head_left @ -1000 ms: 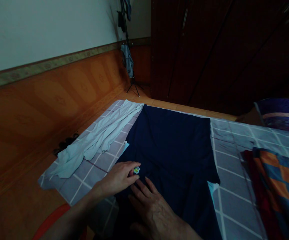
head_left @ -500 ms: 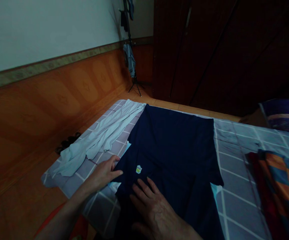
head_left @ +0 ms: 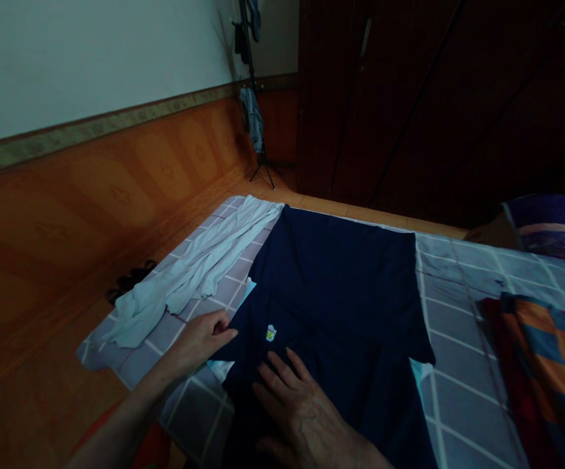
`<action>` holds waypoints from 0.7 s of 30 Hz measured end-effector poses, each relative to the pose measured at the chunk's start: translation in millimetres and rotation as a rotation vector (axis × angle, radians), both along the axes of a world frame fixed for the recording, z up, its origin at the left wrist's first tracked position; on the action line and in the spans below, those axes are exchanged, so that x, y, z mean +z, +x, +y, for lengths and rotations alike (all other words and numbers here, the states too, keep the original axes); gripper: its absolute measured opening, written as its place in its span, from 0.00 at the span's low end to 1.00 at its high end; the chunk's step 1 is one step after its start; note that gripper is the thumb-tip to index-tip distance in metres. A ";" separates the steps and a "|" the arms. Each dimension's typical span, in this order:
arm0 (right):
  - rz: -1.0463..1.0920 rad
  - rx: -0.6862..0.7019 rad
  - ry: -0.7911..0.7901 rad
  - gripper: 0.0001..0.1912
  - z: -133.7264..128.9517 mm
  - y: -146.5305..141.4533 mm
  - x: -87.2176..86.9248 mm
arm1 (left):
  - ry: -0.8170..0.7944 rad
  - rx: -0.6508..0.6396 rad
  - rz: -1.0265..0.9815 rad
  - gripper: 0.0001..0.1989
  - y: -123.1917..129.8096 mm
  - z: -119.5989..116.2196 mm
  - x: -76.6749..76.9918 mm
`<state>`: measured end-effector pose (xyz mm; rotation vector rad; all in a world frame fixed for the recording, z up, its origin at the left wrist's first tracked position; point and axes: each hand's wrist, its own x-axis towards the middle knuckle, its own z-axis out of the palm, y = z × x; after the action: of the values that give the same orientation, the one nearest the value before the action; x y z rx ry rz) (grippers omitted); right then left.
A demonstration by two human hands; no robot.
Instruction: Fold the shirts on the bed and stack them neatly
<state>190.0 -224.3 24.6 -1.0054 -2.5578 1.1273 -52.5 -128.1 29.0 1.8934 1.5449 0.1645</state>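
A navy blue shirt (head_left: 341, 286) lies spread over the bed, with a small white and yellow hexagonal badge (head_left: 271, 333) on it. Light blue edges (head_left: 420, 372) show at its sides. At the left sleeve of the shirt, my left hand (head_left: 210, 335) has its fingers curled in and its thumb over the cloth, pinching the edge. My right hand (head_left: 299, 404) rests flat on the shirt below the badge, fingers stretched out and holding nothing. The lower end of the shirt runs out of view at the bottom.
A pale, long rumpled garment (head_left: 194, 264) lies on the checked grey bedsheet (head_left: 463, 391) at left. Folded orange and blue checked cloth (head_left: 556, 352) sits on the right. Beyond the bed stand a coat rack (head_left: 261, 156) and a dark wardrobe (head_left: 384, 98).
My left hand's fingers have curled in more at the sleeve. My right hand stays flat on the shirt. The view has shifted very slightly.
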 end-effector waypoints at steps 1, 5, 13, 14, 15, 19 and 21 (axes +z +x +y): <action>-0.002 0.000 -0.001 0.32 -0.2 0.2 0.1 | -0.024 0.026 -0.061 0.10 0.5 -2.4 -3.6; 0.005 -0.007 -0.003 0.32 -1.7 1.4 -0.2 | -0.134 0.022 -0.225 0.08 -2.0 -7.4 -7.7; 0.010 0.007 -0.013 0.32 0.2 2.3 1.6 | -0.041 -0.088 -0.016 0.14 -11.0 12.9 8.2; -0.001 0.010 -0.021 0.32 0.8 2.1 3.4 | -0.007 -0.088 -0.011 0.15 -7.6 18.9 8.1; -0.010 0.011 -0.023 0.32 1.3 1.9 5.2 | 0.040 -0.075 -0.002 0.16 -2.8 25.7 7.1; -0.024 0.015 0.015 0.31 1.4 0.3 6.3 | 0.234 0.032 0.119 0.18 23.7 56.3 -2.9; -0.014 0.007 0.060 0.32 0.7 -0.4 0.7 | 0.262 0.057 0.181 0.14 32.6 68.8 -8.8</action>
<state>189.6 -223.6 25.2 -0.9937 -2.5914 1.0427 -19.9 -59.3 20.2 2.1158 1.7720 0.2366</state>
